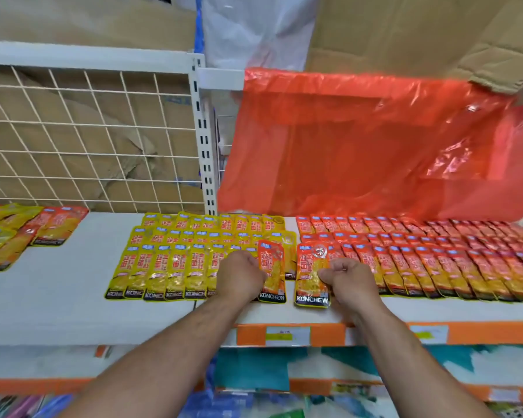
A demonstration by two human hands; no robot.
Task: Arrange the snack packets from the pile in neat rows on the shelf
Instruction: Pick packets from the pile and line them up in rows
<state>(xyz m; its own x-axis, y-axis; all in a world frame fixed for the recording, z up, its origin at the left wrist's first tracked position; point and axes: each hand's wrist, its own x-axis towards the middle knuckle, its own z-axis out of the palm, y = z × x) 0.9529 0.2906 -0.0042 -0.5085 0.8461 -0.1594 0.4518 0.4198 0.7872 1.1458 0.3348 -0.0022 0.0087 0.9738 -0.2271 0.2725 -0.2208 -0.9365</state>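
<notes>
Two packets held on the shelf (pixel 58 282).
Left hand (pixel 240 274) grips an orange packet (pixel 271 271), right hand (pixel 349 280) pinches a second packet (pixel 311 276), between yellow rows (pixel 169 257) and red rows (pixel 435 254); red bag (pixel 360 146) upper right.

Glossy plastic packets (pixel 311 276) under the fingertips (pixel 325 273); matt painted metal shelf (pixel 58 297); thin shiny plastic sheet (pixel 360 140) beyond them.

The brand name KONCHEW stands in white capitals on the dark bottom band of the right orange packet (pixel 310 267), which the right hand (pixel 351 282) pinches. It also shows on the left orange packet (pixel 271 273), held by the left hand (pixel 242 277). The same word, partly blurred, runs along the bottom bands of the front-row yellow packets (pixel 163 267). Large Chinese characters on the packet fronts and the print on the shelf-edge price labels (pixel 287 334) are too blurred to read.
</notes>
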